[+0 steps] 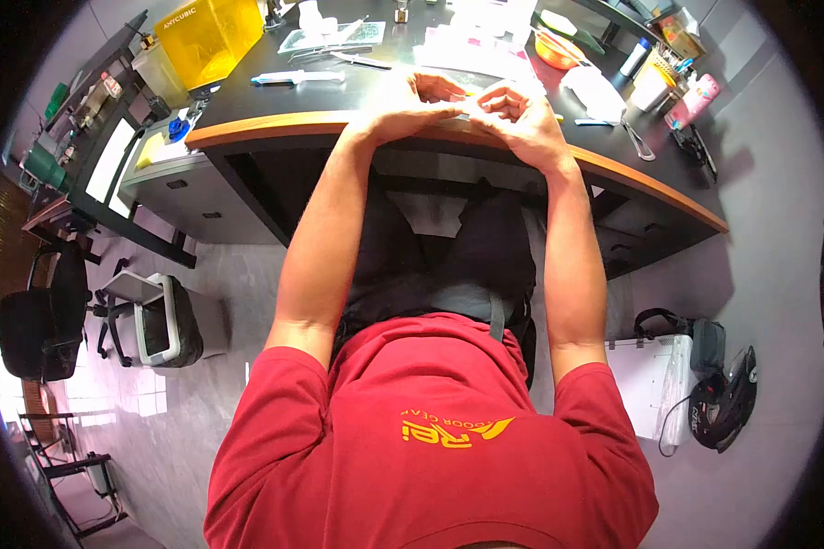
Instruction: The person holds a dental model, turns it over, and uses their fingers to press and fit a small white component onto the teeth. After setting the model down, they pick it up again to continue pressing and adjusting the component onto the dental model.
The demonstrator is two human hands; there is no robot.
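My left hand [410, 105] and my right hand [526, 126] meet over the front edge of the black desk [247, 112]. The fingers of both are pinched together, with the fingertips almost touching. Whatever lies between them is too small and too washed out by glare to name. To the left of my left hand lies a blue and white syringe-like tool [298, 79]. A thin dark-handled tool [362, 60] rests just behind that hand. Beyond both hands, pale sheets [481, 55] lie on the desk in bright light.
A yellow box [209, 41] stands at the back left, and a clear mat [339, 37] holds small white items. At right are an orange bowl [556, 50], a white cloth-like item [595, 93] and a pink bottle [694, 101]. A bin [160, 320] stands on the floor at left.
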